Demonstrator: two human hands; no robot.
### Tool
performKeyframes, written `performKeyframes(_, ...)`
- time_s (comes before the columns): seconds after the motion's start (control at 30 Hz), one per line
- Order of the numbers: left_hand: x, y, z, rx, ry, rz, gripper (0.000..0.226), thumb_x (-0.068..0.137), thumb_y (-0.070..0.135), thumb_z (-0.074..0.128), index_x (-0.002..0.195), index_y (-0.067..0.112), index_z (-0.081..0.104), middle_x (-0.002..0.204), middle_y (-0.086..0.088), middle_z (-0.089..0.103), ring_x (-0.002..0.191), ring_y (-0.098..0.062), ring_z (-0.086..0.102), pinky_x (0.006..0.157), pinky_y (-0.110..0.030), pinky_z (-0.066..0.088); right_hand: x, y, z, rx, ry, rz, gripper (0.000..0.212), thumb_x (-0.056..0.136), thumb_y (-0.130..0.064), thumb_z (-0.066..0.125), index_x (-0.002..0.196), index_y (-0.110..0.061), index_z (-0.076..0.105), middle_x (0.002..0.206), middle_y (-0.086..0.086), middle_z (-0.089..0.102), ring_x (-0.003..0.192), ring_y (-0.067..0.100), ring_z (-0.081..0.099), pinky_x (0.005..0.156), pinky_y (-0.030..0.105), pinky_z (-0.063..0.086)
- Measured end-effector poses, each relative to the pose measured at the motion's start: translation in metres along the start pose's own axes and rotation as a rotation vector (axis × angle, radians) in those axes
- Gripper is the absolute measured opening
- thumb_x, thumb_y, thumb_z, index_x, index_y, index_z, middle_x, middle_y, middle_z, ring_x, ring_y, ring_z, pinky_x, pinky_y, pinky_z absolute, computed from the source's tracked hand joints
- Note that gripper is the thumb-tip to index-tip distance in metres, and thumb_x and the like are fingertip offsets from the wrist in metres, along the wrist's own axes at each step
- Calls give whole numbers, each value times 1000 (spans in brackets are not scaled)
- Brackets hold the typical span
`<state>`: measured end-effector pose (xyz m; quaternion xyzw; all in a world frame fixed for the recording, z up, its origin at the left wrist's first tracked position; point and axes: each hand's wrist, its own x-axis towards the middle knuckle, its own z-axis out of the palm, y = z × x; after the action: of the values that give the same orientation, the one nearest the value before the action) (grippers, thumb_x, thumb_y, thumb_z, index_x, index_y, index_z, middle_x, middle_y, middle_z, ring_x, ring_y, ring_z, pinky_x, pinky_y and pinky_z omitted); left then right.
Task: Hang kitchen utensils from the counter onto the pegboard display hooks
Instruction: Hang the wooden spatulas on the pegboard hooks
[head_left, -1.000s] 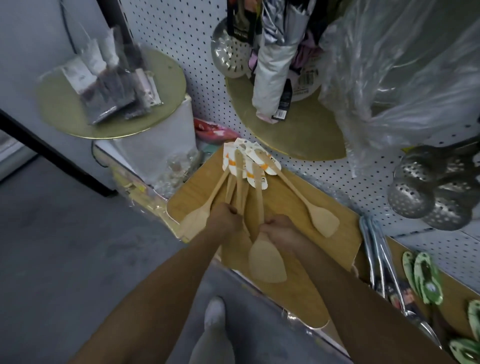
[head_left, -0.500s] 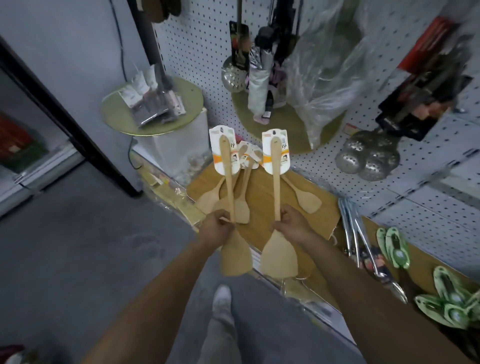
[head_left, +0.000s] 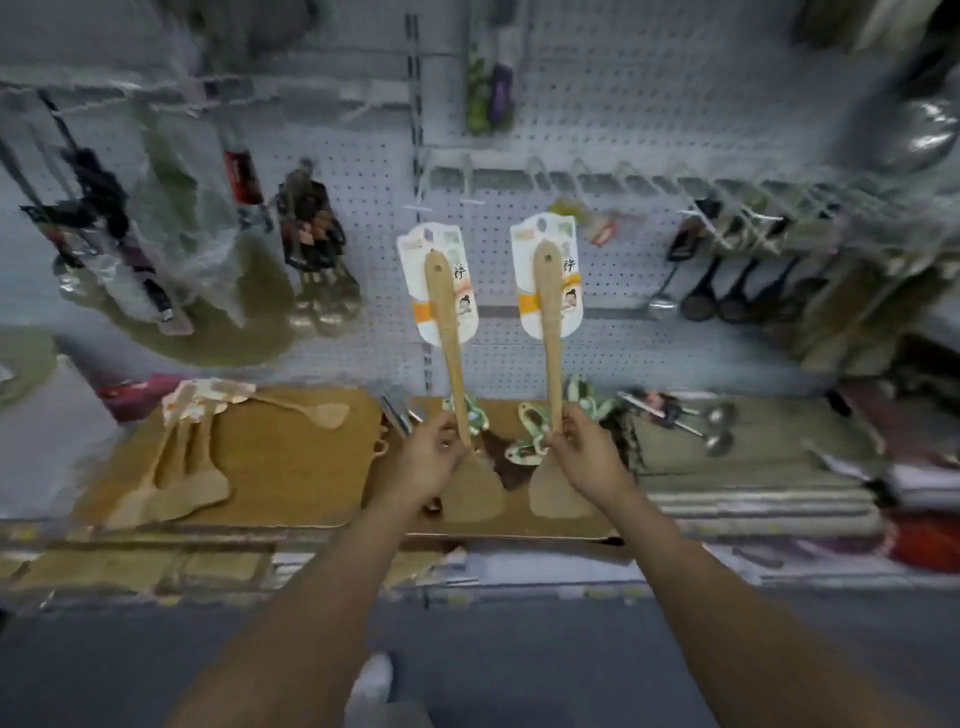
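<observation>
My left hand (head_left: 428, 460) grips a wooden spatula (head_left: 445, 332) by the lower handle, blade down, its white card label at the top. My right hand (head_left: 589, 457) grips a second wooden spatula (head_left: 550, 317) the same way. Both stand upright in front of the white pegboard (head_left: 363, 171), their cards just below a row of bare hooks (head_left: 470, 200). Several more wooden spatulas (head_left: 176, 467) lie on the wooden counter (head_left: 275, 462) at the left.
Slotted spoons and bagged items (head_left: 171, 249) hang at the left of the pegboard, black ladles (head_left: 727, 291) at the right. Green utensils (head_left: 530, 431) and metal ladles (head_left: 691, 421) lie on the counter behind my hands. The frame is blurred.
My view has swung right and up to face the pegboard squarely. Both hands have carried their spatulas rightwards and higher, away from the pile on the counter.
</observation>
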<state>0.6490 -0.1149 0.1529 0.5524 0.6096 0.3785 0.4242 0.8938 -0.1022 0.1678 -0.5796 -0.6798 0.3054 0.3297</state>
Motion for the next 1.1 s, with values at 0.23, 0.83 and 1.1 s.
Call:
performKeyframes(0.23,22,129,203,60,-286,209,28,95,17,69,122,13,64,98,-12,73,78,-19,66,67,-31,53,-67,61,-195,53,409,79,6,102,-23,57,105,-27,56,91,-1,68,89,18,68,75,37,52)
performKeyframes(0.83,129,308,609,125,-481,359,13,94,21,69,105,26,67,95,7,72,89,-14,69,82,-44,60,-52,304,-526,-72,635,387,14,99,-20,58,91,-10,52,83,6,63,77,23,61,66,37,47)
performKeyframes(1.1,140,326,736,224,-494,340,9,96,24,67,103,28,65,96,8,71,85,-9,67,72,-31,57,-29,414,-618,-47,528,344,14,101,-22,58,96,-9,55,81,5,63,71,13,60,62,30,45)
